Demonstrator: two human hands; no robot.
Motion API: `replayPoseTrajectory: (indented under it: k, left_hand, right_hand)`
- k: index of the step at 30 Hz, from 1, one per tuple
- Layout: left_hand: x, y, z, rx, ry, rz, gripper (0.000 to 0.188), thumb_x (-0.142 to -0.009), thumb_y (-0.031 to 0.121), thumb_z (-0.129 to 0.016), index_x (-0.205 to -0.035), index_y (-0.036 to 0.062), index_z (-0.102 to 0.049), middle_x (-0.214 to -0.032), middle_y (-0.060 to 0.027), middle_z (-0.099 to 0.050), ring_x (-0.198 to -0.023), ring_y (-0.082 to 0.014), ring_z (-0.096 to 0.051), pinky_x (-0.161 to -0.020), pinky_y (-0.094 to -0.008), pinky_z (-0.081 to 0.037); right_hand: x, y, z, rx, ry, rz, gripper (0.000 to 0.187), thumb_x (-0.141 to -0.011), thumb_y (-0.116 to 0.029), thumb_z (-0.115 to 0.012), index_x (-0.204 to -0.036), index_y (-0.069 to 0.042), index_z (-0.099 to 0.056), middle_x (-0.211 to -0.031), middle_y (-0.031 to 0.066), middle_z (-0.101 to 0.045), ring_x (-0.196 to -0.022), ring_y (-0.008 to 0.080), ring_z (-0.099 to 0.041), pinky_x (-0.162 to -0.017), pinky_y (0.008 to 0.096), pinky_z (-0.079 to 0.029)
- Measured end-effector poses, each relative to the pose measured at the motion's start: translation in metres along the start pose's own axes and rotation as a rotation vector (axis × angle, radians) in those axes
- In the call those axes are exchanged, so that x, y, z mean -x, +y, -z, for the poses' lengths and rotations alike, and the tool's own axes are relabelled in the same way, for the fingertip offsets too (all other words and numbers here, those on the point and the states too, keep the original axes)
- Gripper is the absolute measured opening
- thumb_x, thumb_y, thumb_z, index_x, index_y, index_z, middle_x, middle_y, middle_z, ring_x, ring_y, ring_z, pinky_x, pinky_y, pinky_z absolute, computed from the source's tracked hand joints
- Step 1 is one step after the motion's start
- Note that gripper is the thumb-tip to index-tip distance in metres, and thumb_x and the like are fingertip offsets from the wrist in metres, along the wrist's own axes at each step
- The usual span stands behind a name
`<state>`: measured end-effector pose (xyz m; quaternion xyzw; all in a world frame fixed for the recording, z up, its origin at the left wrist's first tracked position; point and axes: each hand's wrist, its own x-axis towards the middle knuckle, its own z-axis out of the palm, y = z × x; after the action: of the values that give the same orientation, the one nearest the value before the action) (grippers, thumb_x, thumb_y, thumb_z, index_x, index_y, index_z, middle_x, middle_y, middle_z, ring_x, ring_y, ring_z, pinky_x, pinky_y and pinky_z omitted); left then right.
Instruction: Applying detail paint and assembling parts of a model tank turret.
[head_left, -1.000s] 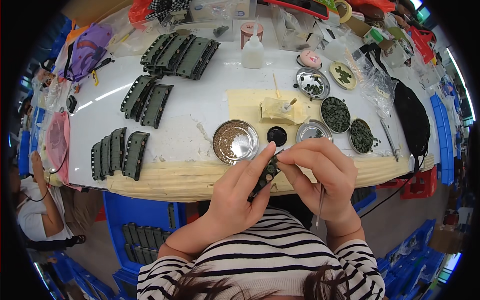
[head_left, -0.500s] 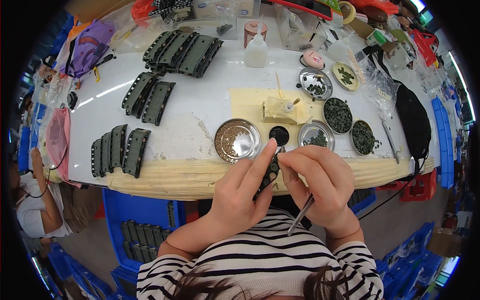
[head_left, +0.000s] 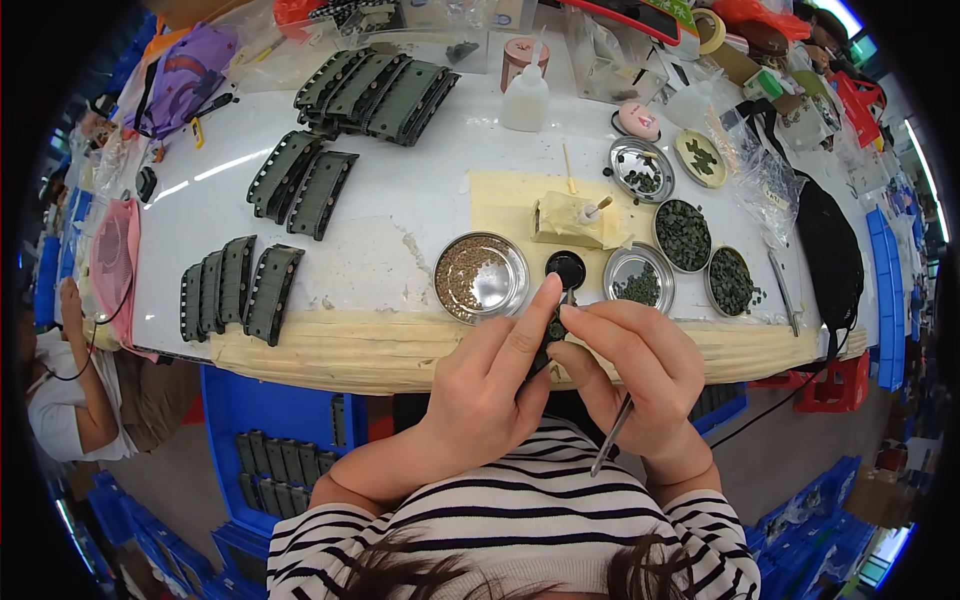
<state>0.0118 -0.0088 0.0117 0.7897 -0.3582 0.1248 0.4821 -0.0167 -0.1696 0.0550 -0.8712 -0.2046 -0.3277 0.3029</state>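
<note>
My left hand (head_left: 485, 380) is wrapped round a narrow dark green strip (head_left: 555, 328), its index finger stretched along it. Metal tweezers (head_left: 612, 437) lie in my right hand (head_left: 645, 375), their back end slanting down below the palm. My right thumb and fingers are close against the strip, and small details between the fingertips are hidden. Just beyond the fingertips sits a small round black dish (head_left: 566, 268). On either side stand a metal dish of brown granules (head_left: 465, 272) and a metal dish with dark green chips (head_left: 637, 285).
Several curved dark green segments (head_left: 272, 295) lie in groups on the left. Behind the dishes are a tape-covered block (head_left: 570, 220) and a white squeeze bottle (head_left: 526, 100). Bowls of green chips (head_left: 682, 240) and a metal tool (head_left: 783, 290) are to the right. A blue crate (head_left: 225, 425) is below left.
The view has shifted slightly. The back end of the tweezers has swung to a steeper slant, while both hands stay at the strip.
</note>
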Motion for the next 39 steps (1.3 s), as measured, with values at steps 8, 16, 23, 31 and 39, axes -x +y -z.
replayPoseTrajectory:
  k: [8, 16, 23, 31, 39]
  left_hand:
    - [0.0, 0.0, -0.002, 0.067, 0.017, -0.011, 0.08, -0.066, -0.008, -0.063, -0.142, 0.0013, -0.041, -0.076, -0.0107, -0.051, -0.062, -0.0247, -0.052, -0.055, -0.0341, -0.046]
    - [0.0, -0.001, 0.002, 0.575, 0.0, 0.256, 0.053, -0.086, -0.003, -0.061, -0.136, -0.0009, -0.045, -0.106, -0.0148, -0.065, -0.093, -0.0201, -0.064, -0.083, -0.0266, -0.048]
    - [-0.005, -0.015, 0.02, 0.745, -0.242, 0.361, 0.037, -0.092, -0.001, -0.055, -0.128, -0.0054, -0.045, -0.113, -0.015, -0.064, -0.105, -0.0188, -0.061, -0.095, -0.0318, -0.046]
    - [0.002, -0.019, 0.019, 0.805, -0.202, 0.377, 0.035, -0.092, -0.002, -0.053, -0.126, -0.0049, -0.043, -0.111, -0.0164, -0.063, -0.103, -0.0215, -0.062, -0.094, -0.0353, -0.048]
    - [0.003, -0.02, 0.02, 1.328, -0.158, 0.542, 0.038, -0.098, 0.017, -0.047, -0.13, -0.0025, -0.04, -0.107, -0.0175, -0.062, -0.099, -0.024, -0.062, -0.09, -0.0366, -0.049]
  right_hand:
    - [-0.003, 0.0, 0.002, -0.056, 0.0, -0.008, 0.032, -0.068, -0.008, -0.08, -0.096, 0.001, -0.067, -0.084, 0.0122, -0.064, -0.067, 0.0235, -0.064, -0.053, 0.0296, -0.05]
    - [-0.002, -0.007, 0.018, -0.104, 0.088, -0.149, 0.036, -0.063, -0.01, -0.085, -0.094, -0.003, -0.068, -0.082, 0.0079, -0.062, -0.068, 0.0196, -0.061, -0.057, 0.0282, -0.049]
    - [-0.001, -0.002, 0.025, -0.042, 0.202, -0.276, 0.022, -0.068, 0.003, -0.077, -0.088, -0.002, -0.069, -0.078, 0.0076, -0.061, -0.067, 0.0174, -0.057, -0.055, 0.0248, -0.043]
    - [-0.017, 0.025, 0.018, 0.02, 0.164, -0.375, 0.017, -0.076, 0.003, -0.072, -0.092, -0.002, -0.07, -0.076, 0.0041, -0.058, -0.061, 0.0104, -0.052, -0.052, 0.0223, -0.038]
    - [-0.023, 0.061, -0.001, 0.042, 0.067, -0.414, 0.017, -0.079, -0.002, -0.069, -0.096, -0.004, -0.071, -0.069, 0.0032, -0.051, -0.062, 0.01, -0.046, -0.052, 0.0242, -0.032]
